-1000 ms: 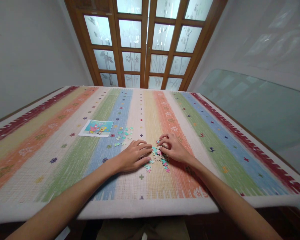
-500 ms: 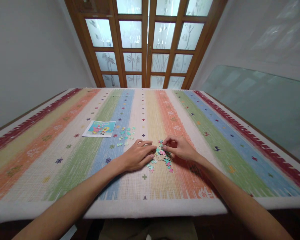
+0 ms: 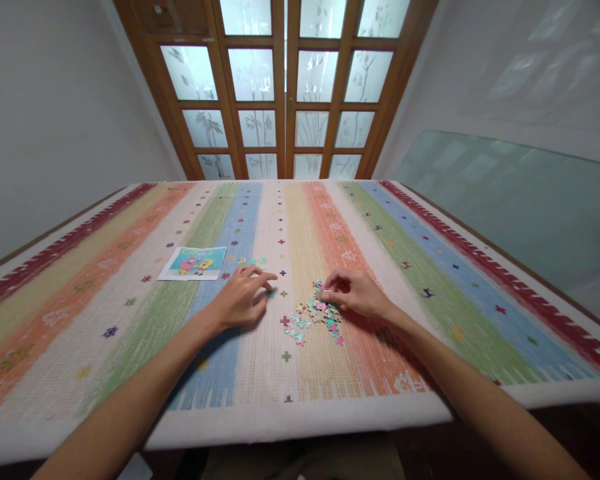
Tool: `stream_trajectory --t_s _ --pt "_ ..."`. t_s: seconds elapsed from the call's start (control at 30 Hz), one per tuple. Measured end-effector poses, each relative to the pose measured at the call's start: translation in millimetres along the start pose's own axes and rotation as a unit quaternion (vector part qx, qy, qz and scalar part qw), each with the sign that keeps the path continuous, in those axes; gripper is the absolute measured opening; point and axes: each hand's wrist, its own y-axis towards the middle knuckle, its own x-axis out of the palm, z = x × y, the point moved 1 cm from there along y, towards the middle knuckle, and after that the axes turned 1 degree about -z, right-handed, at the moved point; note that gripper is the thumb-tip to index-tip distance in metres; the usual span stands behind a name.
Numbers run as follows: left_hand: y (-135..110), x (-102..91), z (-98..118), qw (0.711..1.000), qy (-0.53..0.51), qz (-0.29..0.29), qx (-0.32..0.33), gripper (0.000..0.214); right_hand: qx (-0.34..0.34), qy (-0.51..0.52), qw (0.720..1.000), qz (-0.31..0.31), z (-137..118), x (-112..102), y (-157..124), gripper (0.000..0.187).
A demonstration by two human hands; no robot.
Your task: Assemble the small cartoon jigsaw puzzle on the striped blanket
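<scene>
A loose heap of small jigsaw puzzle pieces, mostly teal, pink and yellow, lies on the striped tablecloth. My right hand is over the heap's right side, thumb and fingers pinched on a puzzle piece that they largely cover. To the left of the heap, my left hand hovers low over the cloth. A small teal puzzle piece shows between its thumb and fingertips. Beyond this hand sits a group of teal puzzle pieces, partly hidden by its fingers.
A printed picture card with two cartoon figures lies to the left, past my left hand. The table's near edge runs in front of me. Wooden doors with glass panes stand behind the table, and a pale glass panel leans on the right.
My left hand has moved left from the heap toward the separate group of pieces, with a teal piece at its fingertips. My right hand stays at the heap. The view has shifted slightly.
</scene>
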Motion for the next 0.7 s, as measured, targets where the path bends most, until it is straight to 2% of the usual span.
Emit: stream_trajectory --t_s 0.27,0.4,0.57,0.7 --pt "-2.0 -10.3 -14.2 1.000 0.026 -0.003 -0.002 0.044 0.014 -0.017 1.000 -0.006 2.0 -2.4 1.5 0.018" --pt "-1.6 -12.6 -13.7 1.000 0.030 0.000 -0.003 0.042 0.004 -0.018 1.000 0.009 2.1 -2.9 3.1 0.011" --pt "-0.8 -14.4 -12.7 1.000 0.029 0.001 -0.009 0.042 -0.013 -0.002 1.000 0.025 1.1 -3.8 3.2 0.014" --pt "1.4 -11.1 -4.5 1.000 0.000 0.016 0.000 0.035 -0.027 0.003 1.000 0.012 -4.9 -2.0 2.8 0.012"
